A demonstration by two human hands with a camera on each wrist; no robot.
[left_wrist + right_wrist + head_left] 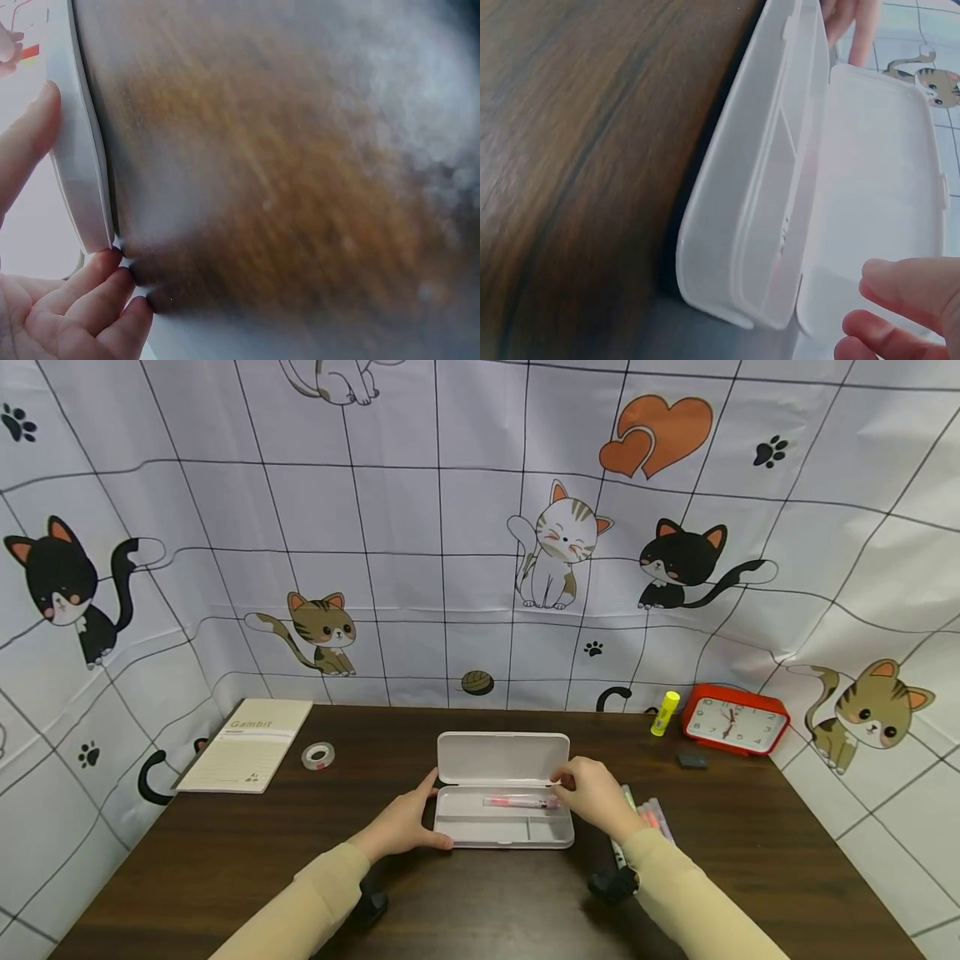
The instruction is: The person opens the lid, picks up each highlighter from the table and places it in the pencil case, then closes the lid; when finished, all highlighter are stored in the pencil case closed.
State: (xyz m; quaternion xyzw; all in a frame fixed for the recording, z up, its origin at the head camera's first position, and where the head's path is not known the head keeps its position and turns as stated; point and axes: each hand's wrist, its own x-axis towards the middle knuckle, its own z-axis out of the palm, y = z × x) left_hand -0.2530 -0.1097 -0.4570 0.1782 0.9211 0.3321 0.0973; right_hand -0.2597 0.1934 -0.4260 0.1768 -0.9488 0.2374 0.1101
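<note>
Pencil case, lid raised, is gripped at its left end by the left hand. A pink pen inside is pinched by the right hand.

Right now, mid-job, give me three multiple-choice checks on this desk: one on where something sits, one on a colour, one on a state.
1. Where does the pink pen lie?
A. inside the white pencil case
B. on the notebook
C. beside the clock

2. What colour is the clock frame?
A. blue
B. red
C. green

3. How is the pencil case lid?
A. shut
C. taken off and laid on the table
B. open, tipped back

Answers:
1 A: the pen lies in the case's long rear compartment, by the right hand.
2 B: the clock at the table's far right has a red frame.
3 B: the lid stands back behind the tray, while the left hand holds the case's left end.
</note>
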